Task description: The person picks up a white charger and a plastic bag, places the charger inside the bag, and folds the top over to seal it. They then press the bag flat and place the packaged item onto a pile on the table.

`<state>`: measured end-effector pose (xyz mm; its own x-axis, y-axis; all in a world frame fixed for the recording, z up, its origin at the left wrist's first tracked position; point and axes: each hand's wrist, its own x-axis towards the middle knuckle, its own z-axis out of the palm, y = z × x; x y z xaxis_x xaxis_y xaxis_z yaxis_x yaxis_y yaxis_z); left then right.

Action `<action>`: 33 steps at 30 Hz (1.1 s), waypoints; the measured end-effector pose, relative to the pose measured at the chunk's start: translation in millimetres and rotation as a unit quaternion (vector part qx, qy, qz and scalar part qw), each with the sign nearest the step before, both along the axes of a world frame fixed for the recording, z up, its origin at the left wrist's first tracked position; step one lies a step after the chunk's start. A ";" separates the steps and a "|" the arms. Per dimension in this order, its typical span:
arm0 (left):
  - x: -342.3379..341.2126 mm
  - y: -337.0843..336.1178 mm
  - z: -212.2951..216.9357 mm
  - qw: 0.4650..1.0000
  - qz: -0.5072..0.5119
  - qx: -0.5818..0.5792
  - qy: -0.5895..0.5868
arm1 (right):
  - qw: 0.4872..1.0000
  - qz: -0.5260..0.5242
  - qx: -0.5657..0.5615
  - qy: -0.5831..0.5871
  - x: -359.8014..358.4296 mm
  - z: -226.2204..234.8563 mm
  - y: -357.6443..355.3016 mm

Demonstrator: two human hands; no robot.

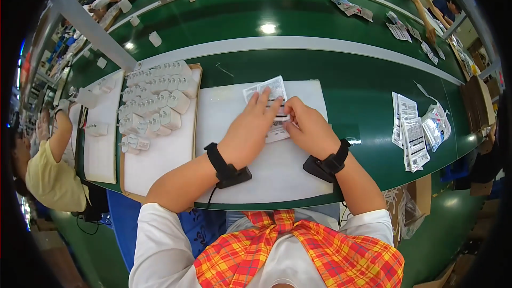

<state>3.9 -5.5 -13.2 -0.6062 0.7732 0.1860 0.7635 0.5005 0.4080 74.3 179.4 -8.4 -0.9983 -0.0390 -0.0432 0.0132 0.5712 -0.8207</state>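
Pinched between both hands, a thin printed paper leaflet [269, 108] lies flat on a white mat [298, 170]; left hand [248, 128] presses fingers flat, right hand [309, 128] curls. Small white plastic bottles [157, 98] crowd the left tray.

Green bench [341, 74] — white mat [224, 122] — red-yellow plaid cloth [320, 256].
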 end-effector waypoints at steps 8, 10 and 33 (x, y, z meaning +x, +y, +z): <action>-21.2 0.7 12.8 0.921 -0.040 0.256 -0.292 | 0.836 -0.055 -0.545 0.020 5.3 17.0 12.9; -19.0 2.1 9.4 0.928 -0.040 0.280 -0.243 | 0.852 -0.055 -0.520 0.037 5.8 22.3 12.4; -42.7 9.7 4.0 0.966 0.045 0.228 -0.113 | 0.901 -0.181 -0.394 -0.014 -10.1 -6.8 26.7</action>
